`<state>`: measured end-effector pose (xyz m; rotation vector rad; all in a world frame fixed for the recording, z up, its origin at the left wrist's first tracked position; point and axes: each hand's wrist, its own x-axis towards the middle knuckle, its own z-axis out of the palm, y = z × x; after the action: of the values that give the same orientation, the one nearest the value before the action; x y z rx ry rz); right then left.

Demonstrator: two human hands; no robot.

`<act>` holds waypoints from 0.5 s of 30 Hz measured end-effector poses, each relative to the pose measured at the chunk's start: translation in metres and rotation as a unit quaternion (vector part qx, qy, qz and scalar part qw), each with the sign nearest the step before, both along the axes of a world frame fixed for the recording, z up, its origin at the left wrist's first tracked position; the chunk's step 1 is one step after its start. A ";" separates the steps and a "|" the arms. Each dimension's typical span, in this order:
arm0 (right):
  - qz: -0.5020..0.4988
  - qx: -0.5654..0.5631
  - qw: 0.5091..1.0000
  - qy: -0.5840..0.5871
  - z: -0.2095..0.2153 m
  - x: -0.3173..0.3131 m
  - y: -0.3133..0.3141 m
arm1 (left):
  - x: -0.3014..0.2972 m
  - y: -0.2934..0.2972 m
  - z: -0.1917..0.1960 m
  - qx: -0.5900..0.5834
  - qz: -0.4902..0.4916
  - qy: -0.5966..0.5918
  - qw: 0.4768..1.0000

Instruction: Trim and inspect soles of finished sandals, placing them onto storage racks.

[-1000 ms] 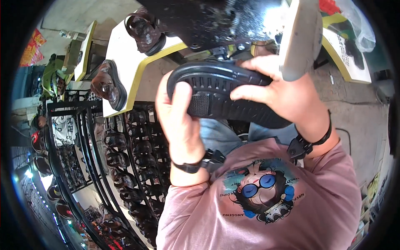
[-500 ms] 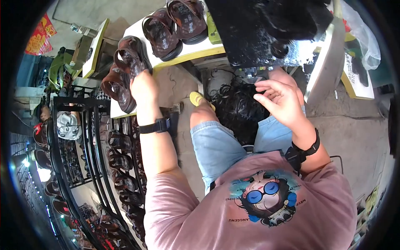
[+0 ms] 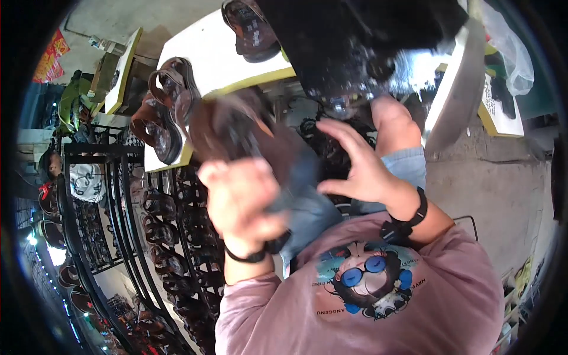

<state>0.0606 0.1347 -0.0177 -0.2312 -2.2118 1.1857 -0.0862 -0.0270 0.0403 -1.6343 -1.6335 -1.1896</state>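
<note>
My left hand, smeared by motion, is closed on a brown sandal above my lap. The sandal is blurred too, its straps hard to make out. My right hand is raised over my lap to the right of it, thumb and fingers spread with nothing between them. A pair of brown strapped sandals rests at the left corner of the white table. Farther back on the same top lies a single brown sandal, next to the dark machine.
A large black machine body fills the upper middle, with a pale curved panel at its right. A black metal rack full of sandals stands at the left. Dark scraps hang under the machine, between my knees.
My left hand has left the sandals at the table corner and swung toward me with one sandal lifted off the tabletop. My right hand has drawn back and left, opening wider.
</note>
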 end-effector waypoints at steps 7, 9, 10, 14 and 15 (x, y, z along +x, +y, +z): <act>0.238 -0.060 0.969 -0.033 0.036 0.027 0.011 | 0.049 0.004 0.015 -0.135 -0.266 -0.616 0.729; 0.201 -0.006 0.979 -0.037 0.055 0.042 0.038 | 0.055 0.008 -0.001 -0.200 -0.227 -0.536 0.788; 0.169 -0.013 0.985 -0.020 0.058 0.051 0.044 | 0.065 0.015 -0.011 -0.198 -0.180 -0.459 0.847; -0.129 0.180 0.970 0.096 0.064 0.086 0.034 | 0.108 0.056 -0.011 -0.029 -0.246 -0.675 0.695; -0.125 0.209 0.957 0.155 0.064 0.097 0.030 | 0.112 0.065 -0.009 -0.002 -0.255 -0.681 0.686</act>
<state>0.1581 0.1647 0.0465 -0.1333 -2.0233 0.5560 0.0261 0.0383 0.0317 -1.1058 -1.8148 -3.1982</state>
